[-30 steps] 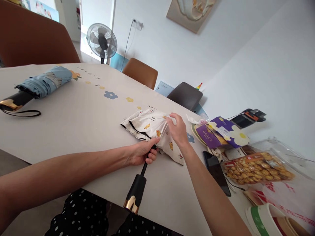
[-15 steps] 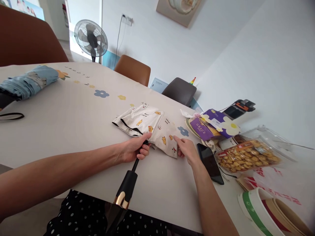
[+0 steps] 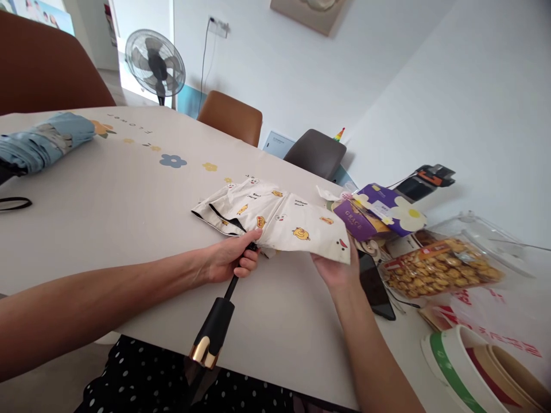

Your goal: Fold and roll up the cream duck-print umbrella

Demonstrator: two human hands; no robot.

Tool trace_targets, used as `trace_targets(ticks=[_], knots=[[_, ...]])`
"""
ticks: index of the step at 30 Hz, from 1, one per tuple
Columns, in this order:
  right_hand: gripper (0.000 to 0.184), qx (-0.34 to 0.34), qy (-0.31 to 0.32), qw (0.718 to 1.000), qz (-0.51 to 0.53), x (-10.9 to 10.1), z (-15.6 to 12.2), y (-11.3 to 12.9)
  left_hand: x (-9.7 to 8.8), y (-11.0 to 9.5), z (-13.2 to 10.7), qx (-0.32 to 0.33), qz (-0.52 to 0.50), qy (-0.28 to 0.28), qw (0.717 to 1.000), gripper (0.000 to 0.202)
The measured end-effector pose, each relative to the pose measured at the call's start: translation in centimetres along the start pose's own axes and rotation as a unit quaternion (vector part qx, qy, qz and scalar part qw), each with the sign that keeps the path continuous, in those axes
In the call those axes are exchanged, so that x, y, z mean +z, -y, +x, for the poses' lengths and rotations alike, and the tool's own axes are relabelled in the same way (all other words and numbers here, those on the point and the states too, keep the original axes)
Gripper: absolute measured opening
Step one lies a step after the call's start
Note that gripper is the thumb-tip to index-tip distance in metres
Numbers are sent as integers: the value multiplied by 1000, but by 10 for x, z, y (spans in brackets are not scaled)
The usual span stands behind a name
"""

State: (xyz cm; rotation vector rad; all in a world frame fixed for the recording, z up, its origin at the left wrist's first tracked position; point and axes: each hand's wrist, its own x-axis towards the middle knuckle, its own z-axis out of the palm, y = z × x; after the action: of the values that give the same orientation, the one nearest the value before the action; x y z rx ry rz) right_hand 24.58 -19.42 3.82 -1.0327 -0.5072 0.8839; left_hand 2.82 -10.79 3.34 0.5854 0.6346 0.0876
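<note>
A white folding umbrella [image 3: 267, 215] with yellow cartoon prints lies loosely folded on the table. Around its black shaft, just below the canopy, my left hand [image 3: 235, 256] is closed. The black and gold umbrella handle [image 3: 212, 332] points toward me past the table edge. At the canopy's right side my right hand [image 3: 338, 267] holds up a spread panel from beneath; the cloth covers most of its fingers.
A folded blue umbrella [image 3: 47, 140] lies at the far left. On the right are a purple box [image 3: 361, 219], a dark phone [image 3: 376, 287], a snack container [image 3: 443, 269] and paper-like rolls [image 3: 456, 361]. Chairs [image 3: 232, 116] and a fan [image 3: 155, 63] stand beyond the table.
My right hand has moved slightly right and under the canopy panel, which is now pulled out flatter and raised to the right. My left hand keeps its hold on the shaft.
</note>
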Motion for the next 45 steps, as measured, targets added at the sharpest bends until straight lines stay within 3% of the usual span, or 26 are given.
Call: trace_targets(ticks=[4, 10, 12, 16, 20, 23, 26, 33, 35, 41, 45], knots=[[18, 89, -27, 996, 3, 8, -2, -20, -1, 0, 1, -3, -5, 1, 1000, 38], [17, 139, 61, 988, -8, 14, -8, -36, 0, 0, 1, -7, -6, -5, 1000, 39], [21, 140, 62, 988, -23, 15, -9, -39, 0, 0, 0, -6, -4, -3, 1000, 38], [24, 86, 40, 994, -45, 20, -9, -45, -1, 0, 0, -7, 3, -1, 1000, 39], [39, -51, -11, 989, -136, 26, -9, -48, -2, -1, 1, -10, 3, 5, 1000, 39], [35, -138, -20, 953, -269, 31, -9, -46, -2, -1, 1, -8, 2, 8, 1000, 39], [27, -168, 33, 900, -400, 38, -8, -42, -2, 0, 1, -5, 3, 13, 1000, 37], [50, -322, 118, 780, -524, 66, 15, -34, -4, 2, 5, 2, 0, 27, 1000, 39], [55, -327, 133, 766, -537, 73, 29, -34, -4, 1, 5, 1, 2, 26, 1000, 39], [67, -280, 154, 770, -552, 96, 65, -46, -2, 0, 3, -11, -3, 18, 1000, 35], [66, -220, 192, 725, -623, 113, 73, -52, -2, 0, 4, -9, -19, 10, 1000, 38]])
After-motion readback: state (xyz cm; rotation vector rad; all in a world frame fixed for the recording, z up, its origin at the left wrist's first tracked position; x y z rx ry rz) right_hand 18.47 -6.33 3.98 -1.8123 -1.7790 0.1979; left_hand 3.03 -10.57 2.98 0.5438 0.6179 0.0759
